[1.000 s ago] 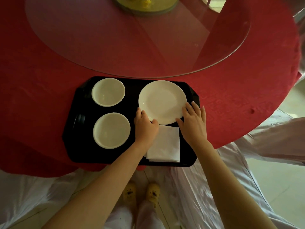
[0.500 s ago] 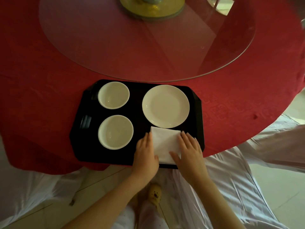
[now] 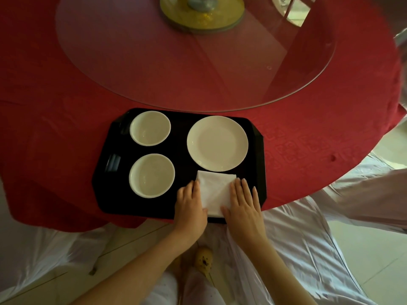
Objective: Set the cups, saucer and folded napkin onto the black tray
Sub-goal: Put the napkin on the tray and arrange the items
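The black tray [image 3: 182, 159] lies on the red tablecloth at the table's near edge. On its left side stand two white cups, one at the far end [image 3: 150, 128] and one nearer me [image 3: 152, 175]. A white saucer [image 3: 217, 143] sits at its far right. The folded white napkin [image 3: 214, 191] lies on the tray just in front of the saucer. My left hand [image 3: 189, 205] rests flat along the napkin's left edge and my right hand [image 3: 243, 202] flat on its right edge, fingers extended. Neither hand grips anything.
A large round glass turntable [image 3: 187, 62] covers the middle of the red table [image 3: 55, 119], with a yellow-green dish [image 3: 202, 14] at its centre. White-covered chairs [image 3: 308, 249] stand at my sides, close to the table's edge. Tiled floor lies below.
Both hands drew back from the saucer's near rim to the napkin's two sides. The view shifted, so the tray sits further right and lower in frame.
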Demonstrator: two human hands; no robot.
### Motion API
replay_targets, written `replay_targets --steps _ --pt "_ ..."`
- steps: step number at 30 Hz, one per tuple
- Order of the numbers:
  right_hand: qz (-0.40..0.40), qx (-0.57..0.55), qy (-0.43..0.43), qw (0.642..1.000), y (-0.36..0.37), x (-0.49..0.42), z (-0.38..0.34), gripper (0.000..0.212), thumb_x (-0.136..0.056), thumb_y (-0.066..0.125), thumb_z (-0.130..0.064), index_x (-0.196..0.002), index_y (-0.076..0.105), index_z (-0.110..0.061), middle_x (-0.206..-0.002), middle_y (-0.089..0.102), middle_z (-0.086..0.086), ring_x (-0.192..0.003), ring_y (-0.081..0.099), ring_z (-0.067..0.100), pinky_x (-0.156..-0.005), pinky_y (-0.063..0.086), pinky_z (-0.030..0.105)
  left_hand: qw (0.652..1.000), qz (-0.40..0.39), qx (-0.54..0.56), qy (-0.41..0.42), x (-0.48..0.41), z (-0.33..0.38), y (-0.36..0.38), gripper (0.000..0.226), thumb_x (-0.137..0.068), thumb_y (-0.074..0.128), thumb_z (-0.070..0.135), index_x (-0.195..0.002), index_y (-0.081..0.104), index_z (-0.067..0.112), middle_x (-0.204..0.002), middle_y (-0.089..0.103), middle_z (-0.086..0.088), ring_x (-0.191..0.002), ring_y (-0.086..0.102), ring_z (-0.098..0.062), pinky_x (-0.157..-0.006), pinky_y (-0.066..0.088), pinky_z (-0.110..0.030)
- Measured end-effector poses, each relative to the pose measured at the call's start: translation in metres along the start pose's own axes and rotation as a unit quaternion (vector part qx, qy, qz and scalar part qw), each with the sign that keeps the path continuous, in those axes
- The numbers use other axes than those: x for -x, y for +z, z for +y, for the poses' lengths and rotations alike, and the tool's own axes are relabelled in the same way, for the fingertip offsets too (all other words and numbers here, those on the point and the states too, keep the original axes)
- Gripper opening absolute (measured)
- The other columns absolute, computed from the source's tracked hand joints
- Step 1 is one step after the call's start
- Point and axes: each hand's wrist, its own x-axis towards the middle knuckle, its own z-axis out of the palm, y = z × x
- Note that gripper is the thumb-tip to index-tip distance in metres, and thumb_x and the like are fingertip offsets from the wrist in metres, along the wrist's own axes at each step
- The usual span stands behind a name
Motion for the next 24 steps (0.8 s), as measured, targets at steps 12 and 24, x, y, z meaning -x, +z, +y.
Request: replay_targets --steps 12,24 --pt "0.049 -0.150 -0.058 0.986 -0.034 -0.011 -0.012 0.061 -0.095 0.038 -0.043 -0.146 0.021 -0.016 -0.157 0.018 0.001 -0.146 0.008 0.017 -0.118 0.011 0.031 0.985 0.115 0.093 0.090 0.036 0.002 -0.050 0.068 -0.084 0.061 0.016 -0.143 0.027 0.012 -0.152 0.026 -0.005 -0.138 0.018 -0.016 -0.111 0.018 -0.029" --pt "-0.135 -0.395 -0.070 0.906 -0.056 -0.085 -0.100 0.044 -0.100 0.032 -0.027 -0.141 0.035 -0.014 -0.146 0.041 0.008 -0.136 0.036 0.022 -0.109 0.029 0.032 0.946 0.108 0.252 -0.173 0.044 -0.085 -0.083 0.064 -0.093 0.048 0.012 -0.147 0.014 0.013 -0.157 0.013 -0.006 -0.144 0.017 -0.021 -0.114 0.021 -0.032"
